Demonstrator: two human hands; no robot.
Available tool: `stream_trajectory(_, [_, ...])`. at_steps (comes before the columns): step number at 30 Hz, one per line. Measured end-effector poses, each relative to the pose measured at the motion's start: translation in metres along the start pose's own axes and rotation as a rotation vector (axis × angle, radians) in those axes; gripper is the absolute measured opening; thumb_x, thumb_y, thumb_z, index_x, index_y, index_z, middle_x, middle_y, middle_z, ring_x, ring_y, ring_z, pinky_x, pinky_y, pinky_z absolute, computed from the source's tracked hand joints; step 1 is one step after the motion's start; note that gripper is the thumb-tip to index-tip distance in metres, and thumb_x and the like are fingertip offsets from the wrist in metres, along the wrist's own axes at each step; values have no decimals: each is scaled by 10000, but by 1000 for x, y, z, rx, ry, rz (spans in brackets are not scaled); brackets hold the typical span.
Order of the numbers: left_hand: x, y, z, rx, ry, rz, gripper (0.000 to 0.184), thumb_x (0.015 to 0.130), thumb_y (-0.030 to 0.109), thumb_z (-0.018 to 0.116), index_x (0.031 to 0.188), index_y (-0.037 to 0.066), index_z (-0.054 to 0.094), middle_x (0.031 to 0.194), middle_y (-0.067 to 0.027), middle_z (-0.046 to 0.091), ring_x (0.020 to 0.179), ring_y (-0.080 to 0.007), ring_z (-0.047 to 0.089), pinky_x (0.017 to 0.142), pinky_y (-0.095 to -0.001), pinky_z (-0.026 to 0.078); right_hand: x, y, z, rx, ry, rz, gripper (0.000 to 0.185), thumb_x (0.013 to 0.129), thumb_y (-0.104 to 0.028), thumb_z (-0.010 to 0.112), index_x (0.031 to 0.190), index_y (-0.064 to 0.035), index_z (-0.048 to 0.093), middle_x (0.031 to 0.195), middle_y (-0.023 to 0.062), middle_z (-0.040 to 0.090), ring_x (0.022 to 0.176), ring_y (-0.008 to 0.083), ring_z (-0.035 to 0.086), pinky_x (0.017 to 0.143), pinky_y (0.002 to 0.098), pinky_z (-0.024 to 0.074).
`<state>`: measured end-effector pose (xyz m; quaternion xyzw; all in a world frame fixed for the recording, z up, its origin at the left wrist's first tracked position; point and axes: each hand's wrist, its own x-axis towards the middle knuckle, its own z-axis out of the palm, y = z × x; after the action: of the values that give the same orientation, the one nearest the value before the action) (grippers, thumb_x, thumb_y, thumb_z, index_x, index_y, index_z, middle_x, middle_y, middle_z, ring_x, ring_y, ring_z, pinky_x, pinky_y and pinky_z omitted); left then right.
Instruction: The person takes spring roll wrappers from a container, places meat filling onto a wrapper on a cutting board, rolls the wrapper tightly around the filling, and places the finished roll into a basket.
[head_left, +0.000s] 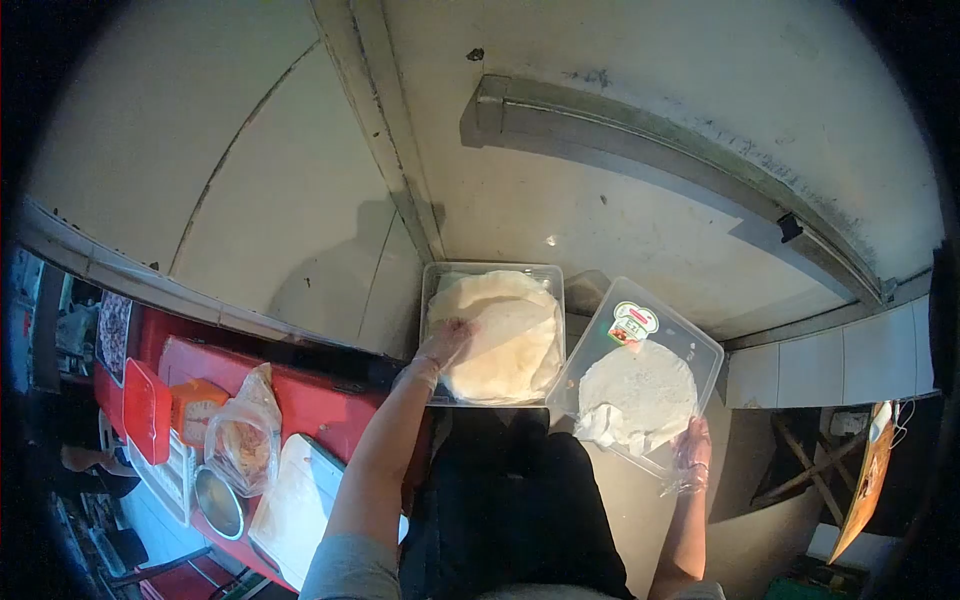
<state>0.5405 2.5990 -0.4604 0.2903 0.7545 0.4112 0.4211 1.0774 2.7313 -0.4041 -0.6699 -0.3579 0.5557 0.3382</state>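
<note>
My left hand (pixel 450 343), in a clear plastic glove, lies on the left part of a stack of pale round dough sheets (pixel 510 345). Its fingers look outstretched on the surface, though they are partly blurred. The stack fills a clear rectangular plastic container (pixel 492 267). At the lower right corner of a tilted clear plastic lid (pixel 690 340), my gloved right hand (pixel 692 443) grips the edge. On the lid, or seen through it, is a white round sheet (pixel 640 390) with a crumpled lower edge. A green, white and red label (pixel 633 322) sits near its top.
A pale panel with a long metal handle (pixel 680 150) stands in front. To the left, a red surface (pixel 330 395) bears a white board (pixel 295 500), a metal bowl (pixel 218 502), a plastic bag of food (pixel 243 445) and an orange scale (pixel 197 408). A person's arm (pixel 85 458) shows at far left.
</note>
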Motion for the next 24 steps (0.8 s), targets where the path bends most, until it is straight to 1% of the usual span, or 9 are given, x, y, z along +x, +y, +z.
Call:
stream_trajectory(3, [-12,23,-8,-78,-172,-113,387,841,365,677,1004,15,663,932,-108,668,827,-190,597,776,-352,477,6,2,6,12,-84,-19,205,994,-317,569,998,-113,585,704,-39,508,586,77,466,518,259,427])
stream_trajectory(6, [-1,1,-7,76,-220,-76,365,815,271,692,1084,25,658,941,-86,659,790,-163,585,674,-339,488,10,3,17,7,-106,-45,191,993,-331,565,1004,-140,555,701,-43,462,619,94,470,564,322,463])
stream_trajectory(7, [-5,-5,2,-84,-181,-48,386,801,232,693,1125,26,647,926,-74,660,766,-154,583,641,-329,483,9,1,16,28,-106,-52,180,992,-320,567,997,-140,556,683,-45,459,600,92,465,546,314,454])
stream_trajectory(9, [-19,-9,20,-412,-106,-9,458,773,154,696,1208,28,626,896,-50,661,719,-138,578,576,-311,473,-6,-9,24,59,-105,-54,158,990,-298,572,983,-140,558,648,-49,453,560,86,456,509,297,436])
stream_trajectory(12, [-33,9,22,-381,-228,-86,651,741,84,699,1367,59,519,927,-35,655,668,-132,571,546,-295,463,-11,-6,32,194,-99,-68,134,985,-263,580,994,-131,564,632,-42,471,527,87,452,478,271,416])
stream_trajectory(15, [-12,-2,18,-369,-507,-138,758,726,51,686,1441,97,439,974,-36,641,718,-124,584,536,-280,465,-5,1,38,213,-96,-110,128,984,-240,581,1007,-115,573,660,-36,513,550,84,479,486,270,423])
stream_trajectory(18, [-25,25,28,-233,-409,-93,640,743,58,674,1361,117,522,965,-29,631,832,-144,589,630,-305,490,2,6,36,140,-94,-140,144,984,-242,582,1018,-102,580,693,-32,538,567,84,494,488,269,427])
stream_trajectory(21, [-8,-12,51,-46,-258,424,497,755,61,628,1248,106,583,898,-47,627,896,-188,588,771,-344,489,-6,5,39,141,-70,-118,147,985,-236,580,1037,-99,585,737,-26,570,590,80,517,498,261,434])
stream_trajectory(24, [-5,-13,48,125,-434,292,369,748,54,577,1114,78,622,893,-97,628,943,-241,599,899,-367,454,-2,16,34,206,-64,-119,137,982,-228,588,1025,-98,583,728,-35,551,579,76,496,499,255,422])
